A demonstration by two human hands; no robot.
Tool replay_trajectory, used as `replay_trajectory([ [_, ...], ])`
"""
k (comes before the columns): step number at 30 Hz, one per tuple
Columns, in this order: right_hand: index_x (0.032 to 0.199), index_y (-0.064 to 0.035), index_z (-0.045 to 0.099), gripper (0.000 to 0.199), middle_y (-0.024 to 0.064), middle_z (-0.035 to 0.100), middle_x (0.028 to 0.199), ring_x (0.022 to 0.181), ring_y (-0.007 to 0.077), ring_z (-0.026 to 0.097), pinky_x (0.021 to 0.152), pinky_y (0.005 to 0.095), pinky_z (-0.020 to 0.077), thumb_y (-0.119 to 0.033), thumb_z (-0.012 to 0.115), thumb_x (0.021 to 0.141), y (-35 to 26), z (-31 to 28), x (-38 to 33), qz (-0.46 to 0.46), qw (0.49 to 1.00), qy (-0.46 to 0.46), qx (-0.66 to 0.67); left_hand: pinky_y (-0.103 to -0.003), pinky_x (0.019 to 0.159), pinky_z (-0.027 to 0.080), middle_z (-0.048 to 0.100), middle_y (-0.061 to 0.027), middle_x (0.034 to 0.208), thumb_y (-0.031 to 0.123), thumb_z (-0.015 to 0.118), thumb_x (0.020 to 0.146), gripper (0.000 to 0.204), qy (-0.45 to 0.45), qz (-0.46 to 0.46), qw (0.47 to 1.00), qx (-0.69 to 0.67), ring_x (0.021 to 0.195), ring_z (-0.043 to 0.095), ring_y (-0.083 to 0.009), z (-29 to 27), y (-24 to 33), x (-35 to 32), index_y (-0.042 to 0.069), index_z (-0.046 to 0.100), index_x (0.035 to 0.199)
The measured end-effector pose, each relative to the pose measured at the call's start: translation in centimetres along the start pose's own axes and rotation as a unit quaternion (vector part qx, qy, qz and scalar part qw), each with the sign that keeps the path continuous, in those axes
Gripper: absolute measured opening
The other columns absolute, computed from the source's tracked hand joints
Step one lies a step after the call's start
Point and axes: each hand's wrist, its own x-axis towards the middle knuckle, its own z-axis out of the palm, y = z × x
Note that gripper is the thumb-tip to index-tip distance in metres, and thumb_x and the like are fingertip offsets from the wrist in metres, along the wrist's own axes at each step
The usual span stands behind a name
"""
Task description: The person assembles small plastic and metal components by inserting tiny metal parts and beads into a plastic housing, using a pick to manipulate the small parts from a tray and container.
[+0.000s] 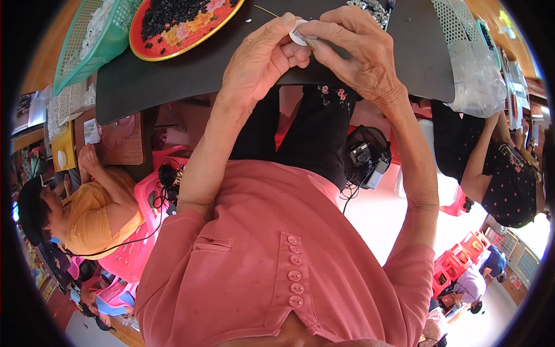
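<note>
Both hands meet over the near part of the dark table [167,92]. My left hand [260,55] pinches a small white round piece [298,34] at its edge, the other fingers curled below. From the right, my right hand [361,55] closes thumb and fingers on the same piece, with something small and greyish at the fingertips that I cannot make out. A thin tan stick [266,11] shows just beyond my left hand. To the left lies a red, flower-patterned tray [188,32] with many small black pieces.
A green basket [107,46] holding white pieces stands at the far left. Small silvery parts [370,10] lie beyond my right hand. At the right are a cream basket [451,23] and a clear plastic bag [477,81]. People sit on both sides; a black bag [367,150] hangs below the table.
</note>
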Motion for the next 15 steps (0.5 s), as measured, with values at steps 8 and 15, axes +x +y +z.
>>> replay_trajectory([
  [8, 0.097, -0.0084, 0.072, 0.025, 0.0053, 0.064, 0.086, 0.074, 0.0153, 0.062, 0.066, 0.0262, 0.0503, 0.001, 0.072, 0.074, 0.2, 0.2, -1.1, 0.019, 1.000, 0.001, -0.006, -0.032, 0.069, 0.051, 0.062, -0.0093, 0.086, 0.028, 0.055, 0.097, 0.031, -0.013, -0.005, 1.000, -0.011, 0.072, 0.061, -0.0178, -0.3, -0.1, 0.2, -0.002, 0.059, 0.104],
  [15, 0.095, -0.0085, 0.071, 0.021, 0.0056, 0.065, 0.084, 0.073, 0.0150, 0.063, 0.066, 0.0254, 0.0512, -0.001, 0.069, 0.076, -0.1, 0.2, -1.3, 0.107, 0.990, 0.024, 0.087, -0.033, 0.069, 0.051, 0.062, -0.0102, 0.089, 0.026, 0.055, 0.097, 0.031, -0.009, 0.016, 1.000, -0.012, 0.074, 0.060, -0.0177, -0.1, -0.2, 0.2, -0.003, 0.059, 0.106],
])
